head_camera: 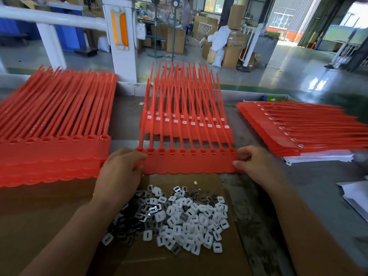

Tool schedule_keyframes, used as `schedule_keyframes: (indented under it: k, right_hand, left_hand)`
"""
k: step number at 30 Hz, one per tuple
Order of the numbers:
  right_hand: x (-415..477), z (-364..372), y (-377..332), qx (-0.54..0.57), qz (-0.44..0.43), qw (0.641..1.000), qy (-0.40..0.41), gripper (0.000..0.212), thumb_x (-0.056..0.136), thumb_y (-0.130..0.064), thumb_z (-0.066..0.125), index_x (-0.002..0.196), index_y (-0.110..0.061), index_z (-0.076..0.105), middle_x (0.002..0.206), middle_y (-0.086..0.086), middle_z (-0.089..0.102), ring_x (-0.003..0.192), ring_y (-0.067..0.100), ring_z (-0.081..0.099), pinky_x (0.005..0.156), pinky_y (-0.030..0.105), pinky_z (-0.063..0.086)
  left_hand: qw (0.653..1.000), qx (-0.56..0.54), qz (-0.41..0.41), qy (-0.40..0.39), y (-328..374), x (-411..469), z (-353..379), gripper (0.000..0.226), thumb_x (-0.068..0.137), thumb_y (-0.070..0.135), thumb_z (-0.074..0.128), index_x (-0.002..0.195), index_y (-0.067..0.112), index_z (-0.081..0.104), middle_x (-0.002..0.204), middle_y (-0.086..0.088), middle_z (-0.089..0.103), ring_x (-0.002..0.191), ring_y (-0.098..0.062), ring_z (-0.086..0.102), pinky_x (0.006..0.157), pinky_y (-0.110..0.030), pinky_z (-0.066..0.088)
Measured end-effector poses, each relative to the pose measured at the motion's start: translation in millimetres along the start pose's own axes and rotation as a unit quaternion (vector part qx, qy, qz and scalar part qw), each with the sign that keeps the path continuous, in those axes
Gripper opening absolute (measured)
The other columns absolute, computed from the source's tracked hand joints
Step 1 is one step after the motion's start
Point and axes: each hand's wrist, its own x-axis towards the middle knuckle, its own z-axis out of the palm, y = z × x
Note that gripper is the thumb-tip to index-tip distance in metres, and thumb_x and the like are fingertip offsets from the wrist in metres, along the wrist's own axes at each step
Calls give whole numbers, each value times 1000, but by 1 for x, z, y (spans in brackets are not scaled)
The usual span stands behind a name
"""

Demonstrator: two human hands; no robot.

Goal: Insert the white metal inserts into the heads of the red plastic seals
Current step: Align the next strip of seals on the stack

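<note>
At the centre we see a strip of red seals (189, 162) lying flat on the table, its row of heads along the far edge with their sockets empty and its tails running off toward 12 o'clock. The left hand (117, 172) pinches the strip's 9 o'clock end, thumb on top. The right hand (256, 166) pinches the 3 o'clock end between thumb and curled fingers. At 6 o'clock, between the forearms, we find a loose pile of white inserts (185, 220) on brown cardboard (59, 216). At 12 o'clock sits a stack with inserts fitted (185, 126), at 9 o'clock a stack of empty seals (49, 152), and at 3 o'clock another fitted stack (298, 132) on white paper (318, 157).
</note>
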Motion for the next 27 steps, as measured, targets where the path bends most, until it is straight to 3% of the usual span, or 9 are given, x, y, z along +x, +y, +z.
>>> schedule_keyframes:
  k: [3, 6, 10, 13, 17, 27]
  right_hand:
    - [-5, 1, -15, 41, -50, 998, 6, 30, 83, -18, 67, 113, -14, 64, 98, -6, 60, 91, 7, 52, 76, 19, 37]
    - [-17, 8, -38, 66, -132, 987, -65, 20, 85, -19, 65, 105, -18, 66, 88, -18, 55, 86, -3, 53, 69, 6, 34]
    - [-29, 21, -66, 2, -237, 955, -176, 15, 87, -23, 62, 101, -22, 67, 84, -25, 52, 74, -17, 46, 64, 1, 37]
    - [-33, 26, -79, -11, -264, 937, -231, 13, 85, -22, 65, 96, -18, 69, 80, -23, 55, 73, -11, 50, 68, 7, 41]
    - [-36, 31, -89, -30, -258, 930, -260, 16, 84, -22, 66, 98, -18, 70, 100, -8, 66, 85, 0, 55, 79, 16, 45]
    - [-38, 38, -99, -89, -229, 928, -282, 11, 85, -22, 65, 93, -15, 66, 102, -2, 65, 94, 13, 58, 75, 23, 42]
  left_hand:
    - [998, 4, 45, -38, 4, -2, 1, 29, 82, -4, 56, 102, 11, 71, 112, -3, 65, 106, -20, 57, 94, -29, 40]
    - [995, 28, 46, -89, 4, -3, 3, 43, 85, -5, 45, 114, 18, 65, 127, 5, 57, 121, -13, 47, 105, -27, 32]
    - [994, 25, 33, -101, 3, -2, 4, 50, 82, -8, 42, 117, 21, 63, 132, 7, 53, 123, -10, 44, 106, -27, 30]
    - [995, 19, 29, -94, 3, -3, 5, 51, 80, -10, 42, 115, 19, 64, 130, 6, 54, 122, -11, 45, 105, -27, 31]
    - [996, 12, 25, -90, 3, -3, 6, 51, 79, -10, 42, 113, 19, 66, 129, 6, 55, 121, -12, 46, 104, -28, 33]
    - [996, 17, 24, -82, 3, -4, 8, 48, 79, -6, 44, 113, 20, 66, 129, 7, 55, 121, -11, 47, 100, -25, 35]
